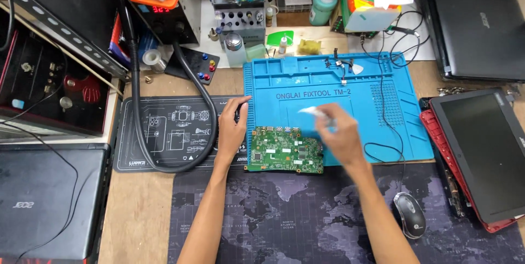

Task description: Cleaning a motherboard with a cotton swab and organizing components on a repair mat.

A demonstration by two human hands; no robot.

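Note:
A green circuit board lies at the front left corner of a blue silicone work mat. My left hand rests flat beside the board's left edge, fingers apart, touching the blue mat's edge and the dark mat under it. Above the board's right part, my right hand grips a small white object, blurred, that sticks out to the left over the blue mat.
A thick black hose loops over a dark printed mat. A mouse sits on the dark map-pattern mat. Closed laptops lie at the left, back right and right. Bottles and tool holders crowd the back.

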